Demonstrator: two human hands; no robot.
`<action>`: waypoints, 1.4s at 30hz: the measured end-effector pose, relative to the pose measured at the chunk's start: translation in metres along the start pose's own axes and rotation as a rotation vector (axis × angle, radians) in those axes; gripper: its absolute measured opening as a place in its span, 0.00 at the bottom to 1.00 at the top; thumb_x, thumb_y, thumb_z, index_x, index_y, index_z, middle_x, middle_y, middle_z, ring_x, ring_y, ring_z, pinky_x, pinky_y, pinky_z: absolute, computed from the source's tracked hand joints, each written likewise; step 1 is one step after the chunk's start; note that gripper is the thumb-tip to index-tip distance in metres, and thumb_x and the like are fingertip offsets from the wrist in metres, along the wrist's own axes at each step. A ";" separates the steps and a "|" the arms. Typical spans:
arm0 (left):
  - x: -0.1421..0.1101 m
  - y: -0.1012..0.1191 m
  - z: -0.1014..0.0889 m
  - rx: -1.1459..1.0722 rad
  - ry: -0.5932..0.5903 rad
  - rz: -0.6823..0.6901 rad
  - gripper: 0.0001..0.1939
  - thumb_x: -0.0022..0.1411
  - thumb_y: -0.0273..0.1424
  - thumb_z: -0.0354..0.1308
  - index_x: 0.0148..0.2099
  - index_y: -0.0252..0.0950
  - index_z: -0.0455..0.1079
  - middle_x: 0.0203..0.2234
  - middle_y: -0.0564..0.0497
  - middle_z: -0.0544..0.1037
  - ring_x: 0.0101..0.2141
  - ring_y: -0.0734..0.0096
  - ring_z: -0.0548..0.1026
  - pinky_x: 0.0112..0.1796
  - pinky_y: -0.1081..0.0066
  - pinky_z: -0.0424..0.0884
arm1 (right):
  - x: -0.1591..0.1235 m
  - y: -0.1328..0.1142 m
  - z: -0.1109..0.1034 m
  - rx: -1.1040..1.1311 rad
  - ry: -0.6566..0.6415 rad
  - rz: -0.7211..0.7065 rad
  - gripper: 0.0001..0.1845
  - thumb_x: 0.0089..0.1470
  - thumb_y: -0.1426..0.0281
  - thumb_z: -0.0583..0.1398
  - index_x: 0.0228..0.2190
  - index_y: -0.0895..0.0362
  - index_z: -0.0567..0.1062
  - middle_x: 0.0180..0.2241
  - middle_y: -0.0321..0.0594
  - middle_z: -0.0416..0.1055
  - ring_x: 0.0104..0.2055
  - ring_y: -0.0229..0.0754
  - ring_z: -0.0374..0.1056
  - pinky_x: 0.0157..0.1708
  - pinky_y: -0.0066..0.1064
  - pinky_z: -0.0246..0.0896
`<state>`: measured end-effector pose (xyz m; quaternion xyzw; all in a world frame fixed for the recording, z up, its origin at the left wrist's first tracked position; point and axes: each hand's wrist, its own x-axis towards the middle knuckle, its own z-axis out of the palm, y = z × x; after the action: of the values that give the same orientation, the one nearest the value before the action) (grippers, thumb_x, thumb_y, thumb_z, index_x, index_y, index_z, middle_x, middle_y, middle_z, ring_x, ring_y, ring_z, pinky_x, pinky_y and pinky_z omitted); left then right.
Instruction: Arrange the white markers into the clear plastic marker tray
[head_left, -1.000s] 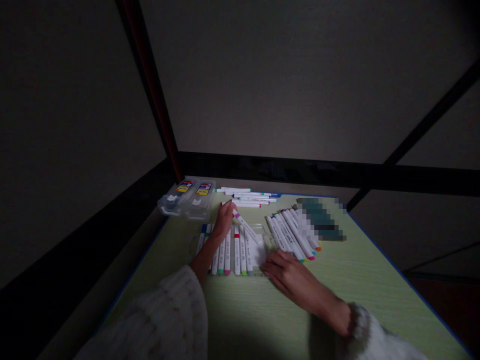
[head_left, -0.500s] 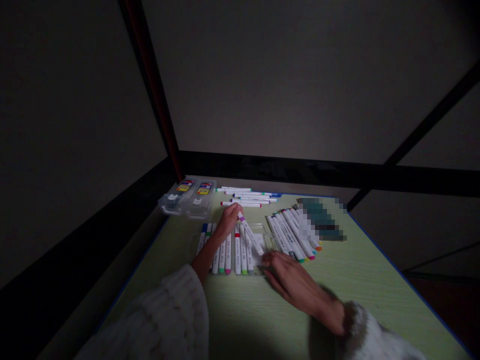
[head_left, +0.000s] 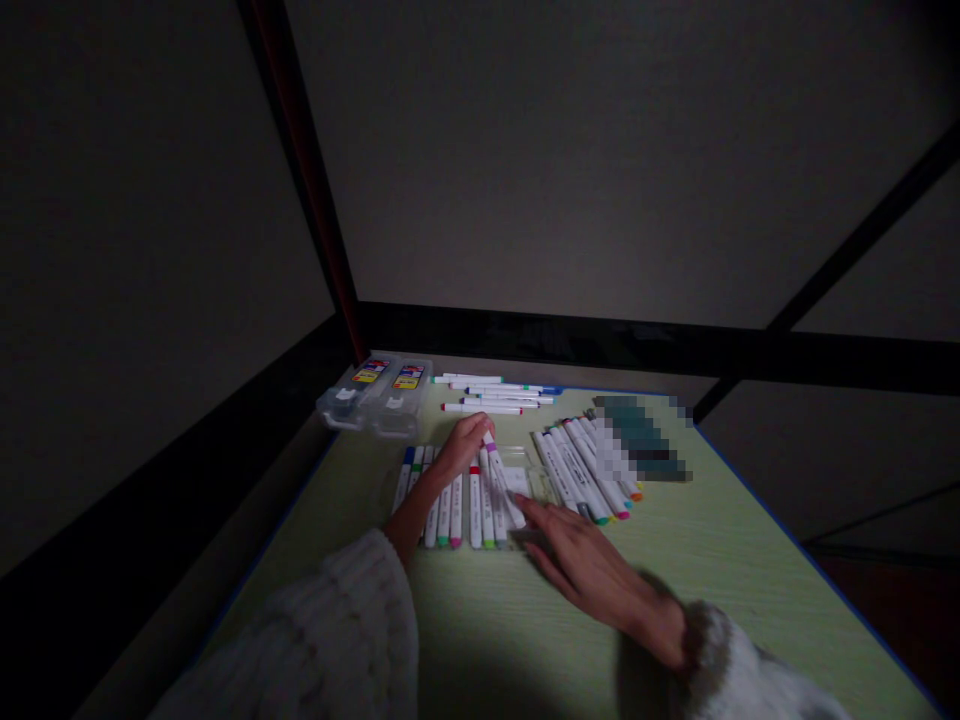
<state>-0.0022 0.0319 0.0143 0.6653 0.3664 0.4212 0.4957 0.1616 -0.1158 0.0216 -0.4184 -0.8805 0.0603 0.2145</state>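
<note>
My left hand (head_left: 463, 450) pinches the far end of a white marker (head_left: 502, 478) with a purple band. The marker lies at a slant over the clear plastic tray (head_left: 516, 455), its near end low beside the other markers. Several white markers (head_left: 445, 512) with coloured ends stand side by side in the tray, partly hidden by my left forearm. My right hand (head_left: 581, 560) has its fingers stretched out, the fingertips at the near end of the purple-banded marker. Just right of the tray lies a slanted row of white markers (head_left: 576, 465).
Two clear plastic cases (head_left: 397, 405) with colourful labels are at the table's back left corner. Several loose markers (head_left: 484, 409) lie along the back. A pixelated dark green item (head_left: 641, 435) sits at the right on the pale green table (head_left: 712, 570). Walls stand behind and left.
The purple-banded marker has come down at its near end, closer to the row in the tray. My left hand moved slightly right; my right fingertips shifted left onto the marker's near end.
</note>
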 end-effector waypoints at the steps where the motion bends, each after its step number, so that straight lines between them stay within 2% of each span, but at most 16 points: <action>1: 0.000 0.000 0.000 0.003 -0.007 -0.002 0.14 0.54 0.38 0.47 0.21 0.34 0.57 0.15 0.58 0.56 0.19 0.78 0.56 0.23 0.76 0.53 | 0.000 0.000 0.000 -0.004 -0.010 -0.005 0.23 0.57 0.71 0.48 0.54 0.63 0.53 0.39 0.48 0.69 0.39 0.45 0.66 0.39 0.40 0.64; 10: 0.000 -0.004 0.003 0.020 -0.048 -0.018 0.15 0.54 0.39 0.46 0.22 0.34 0.58 0.15 0.58 0.56 0.19 0.78 0.55 0.22 0.75 0.51 | 0.002 -0.001 0.000 -0.046 -0.084 -0.064 0.23 0.58 0.69 0.47 0.55 0.59 0.55 0.37 0.44 0.71 0.38 0.43 0.66 0.38 0.38 0.63; 15: -0.002 -0.002 0.004 0.023 -0.080 -0.040 0.14 0.54 0.37 0.47 0.22 0.34 0.59 0.14 0.58 0.57 0.19 0.79 0.56 0.22 0.76 0.52 | 0.003 -0.003 -0.001 -0.056 -0.061 -0.088 0.21 0.59 0.69 0.46 0.54 0.58 0.58 0.33 0.42 0.72 0.35 0.42 0.67 0.35 0.36 0.63; 19: -0.002 -0.001 0.005 0.016 -0.111 -0.053 0.13 0.54 0.35 0.48 0.22 0.33 0.61 0.14 0.58 0.58 0.19 0.78 0.57 0.21 0.76 0.53 | 0.002 -0.002 0.000 -0.067 -0.059 -0.120 0.19 0.60 0.69 0.44 0.51 0.60 0.62 0.34 0.43 0.72 0.35 0.42 0.67 0.35 0.37 0.63; 24: -0.002 0.000 0.006 -0.009 -0.139 -0.052 0.10 0.52 0.33 0.51 0.24 0.33 0.62 0.15 0.57 0.61 0.19 0.78 0.60 0.22 0.76 0.55 | 0.002 -0.001 0.001 -0.062 -0.001 -0.159 0.17 0.60 0.69 0.46 0.47 0.60 0.66 0.31 0.41 0.73 0.32 0.41 0.68 0.32 0.36 0.63; 30: -0.002 0.002 0.008 -0.045 -0.136 -0.042 0.08 0.51 0.32 0.54 0.24 0.33 0.60 0.17 0.57 0.63 0.21 0.79 0.62 0.24 0.77 0.57 | 0.001 -0.003 0.002 -0.086 0.026 -0.159 0.16 0.60 0.69 0.47 0.45 0.59 0.68 0.29 0.41 0.73 0.31 0.41 0.68 0.32 0.35 0.62; 42: -0.005 0.000 0.008 -0.096 -0.145 -0.043 0.14 0.48 0.37 0.58 0.26 0.34 0.58 0.14 0.60 0.63 0.17 0.81 0.62 0.20 0.78 0.54 | 0.001 -0.004 0.002 -0.096 -0.006 -0.092 0.15 0.59 0.69 0.47 0.43 0.59 0.70 0.28 0.41 0.72 0.30 0.40 0.67 0.32 0.34 0.61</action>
<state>0.0031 0.0250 0.0126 0.6614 0.3231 0.3783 0.5612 0.1572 -0.1170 0.0212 -0.3868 -0.9015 0.0095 0.1940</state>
